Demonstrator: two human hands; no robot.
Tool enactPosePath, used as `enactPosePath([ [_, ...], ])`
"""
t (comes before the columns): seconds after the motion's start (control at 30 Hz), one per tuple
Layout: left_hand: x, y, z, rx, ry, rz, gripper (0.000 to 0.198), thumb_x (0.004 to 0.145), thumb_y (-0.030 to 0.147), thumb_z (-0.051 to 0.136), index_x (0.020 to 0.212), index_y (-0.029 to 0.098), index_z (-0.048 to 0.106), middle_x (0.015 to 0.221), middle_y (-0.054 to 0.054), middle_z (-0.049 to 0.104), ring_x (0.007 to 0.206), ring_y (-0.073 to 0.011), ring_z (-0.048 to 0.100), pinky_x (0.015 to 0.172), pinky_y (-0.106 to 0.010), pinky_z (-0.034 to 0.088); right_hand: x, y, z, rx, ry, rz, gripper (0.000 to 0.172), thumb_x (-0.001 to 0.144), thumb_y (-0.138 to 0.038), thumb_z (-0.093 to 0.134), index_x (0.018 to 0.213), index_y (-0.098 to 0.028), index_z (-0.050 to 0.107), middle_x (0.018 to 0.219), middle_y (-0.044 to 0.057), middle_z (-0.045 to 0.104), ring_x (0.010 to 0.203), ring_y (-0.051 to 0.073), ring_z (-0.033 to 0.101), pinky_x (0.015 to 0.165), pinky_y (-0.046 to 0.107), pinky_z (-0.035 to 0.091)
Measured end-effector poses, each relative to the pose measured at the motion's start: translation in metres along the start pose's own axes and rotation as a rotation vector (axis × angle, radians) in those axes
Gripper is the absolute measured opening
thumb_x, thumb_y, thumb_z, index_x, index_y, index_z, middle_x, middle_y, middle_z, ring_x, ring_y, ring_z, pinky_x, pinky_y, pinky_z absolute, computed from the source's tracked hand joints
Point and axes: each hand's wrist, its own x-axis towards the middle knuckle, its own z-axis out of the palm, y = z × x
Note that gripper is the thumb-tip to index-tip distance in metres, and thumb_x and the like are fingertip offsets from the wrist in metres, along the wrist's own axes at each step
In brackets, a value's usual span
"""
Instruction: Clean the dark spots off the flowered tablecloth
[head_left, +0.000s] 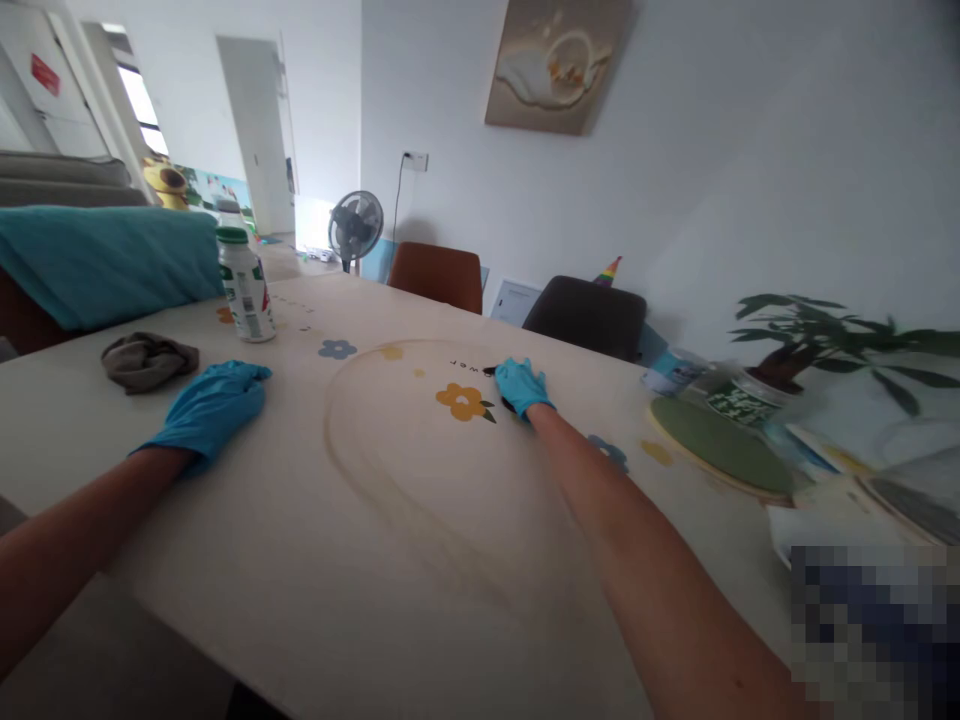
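Observation:
Both my hands wear blue gloves. My left hand [212,404] lies flat on the cream table [420,560], fingers together, holding nothing, just right of a crumpled grey-brown cloth [148,360]. My right hand [520,386] reaches far across the table and presses down on a small dark object [491,371] that sticks out from under its fingers; what the object is I cannot tell. A brownish curved smear [360,470] runs over the tabletop between my arms, near a printed orange flower [465,401].
A white bottle with a green cap [244,285] stands at the far left. At the right are a green round mat [720,445], a potted plant [810,345], jars and plates. Two chairs [589,315] stand behind the table, with a fan [355,226] beyond.

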Motion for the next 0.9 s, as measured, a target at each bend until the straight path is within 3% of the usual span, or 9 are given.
enactPosePath([
  [0.2, 0.001, 0.001, -0.004, -0.007, -0.036, -0.02, 0.087, 0.108, 0.042, 0.041, 0.173, 0.001, 0.082, 0.183, -0.025, 0.076, 0.174, -0.0463, 0.072, 0.159, -0.061, 0.047, -0.048, 0.058, -0.015, 0.009, -0.05, -0.02, 0.057, 0.131, -0.036, 0.039, 0.164, -0.025, 0.085, 0.194, 0.017, 0.071, 0.198, 0.047, 0.042, 0.157, 0.084, 0.039],
  [0.43, -0.002, 0.005, -0.01, 0.005, -0.064, -0.027, 0.086, 0.108, 0.043, 0.046, 0.176, 0.001, 0.079, 0.185, -0.026, 0.074, 0.17, -0.0469, 0.074, 0.156, -0.06, 0.05, -0.128, 0.106, -0.014, 0.092, -0.092, -0.278, 0.07, 0.129, -0.059, 0.047, 0.184, -0.03, 0.079, 0.203, 0.012, 0.06, 0.2, 0.051, 0.034, 0.161, 0.087, 0.032],
  [0.53, -0.001, 0.005, -0.01, 0.025, -0.073, -0.039, 0.09, 0.11, 0.045, 0.041, 0.179, 0.001, 0.077, 0.188, -0.026, 0.072, 0.174, -0.0461, 0.071, 0.158, -0.058, 0.047, -0.164, 0.113, -0.013, 0.149, -0.103, -0.365, 0.068, 0.128, -0.062, 0.05, 0.177, -0.032, 0.086, 0.197, 0.011, 0.067, 0.195, 0.049, 0.046, 0.163, 0.081, 0.031],
  [0.63, 0.004, 0.001, -0.006, 0.035, -0.071, -0.024, 0.091, 0.106, 0.046, 0.044, 0.177, 0.0, 0.079, 0.186, -0.027, 0.074, 0.172, -0.0487, 0.072, 0.157, -0.062, 0.047, -0.197, 0.1, -0.013, 0.193, -0.11, -0.449, 0.062, 0.127, -0.064, 0.058, 0.172, -0.035, 0.09, 0.191, 0.012, 0.073, 0.191, 0.049, 0.054, 0.162, 0.084, 0.031],
  [0.77, 0.008, -0.003, -0.004, 0.036, -0.07, -0.01, 0.094, 0.101, 0.048, 0.05, 0.175, -0.001, 0.079, 0.185, -0.029, 0.073, 0.171, -0.0519, 0.072, 0.155, -0.066, 0.05, -0.233, 0.057, -0.017, 0.21, -0.168, -0.565, 0.062, 0.129, -0.065, 0.064, 0.181, -0.038, 0.085, 0.196, 0.009, 0.069, 0.199, 0.047, 0.038, 0.164, 0.084, 0.023],
  [0.9, 0.004, 0.0, -0.008, 0.045, -0.07, -0.013, 0.093, 0.104, 0.047, 0.047, 0.177, -0.001, 0.078, 0.185, -0.029, 0.074, 0.17, -0.0518, 0.073, 0.155, -0.068, 0.05, -0.248, 0.001, -0.025, 0.242, -0.232, -0.699, 0.053, 0.133, -0.059, 0.064, 0.178, -0.037, 0.085, 0.196, 0.007, 0.069, 0.203, 0.042, 0.03, 0.167, 0.079, 0.019],
])
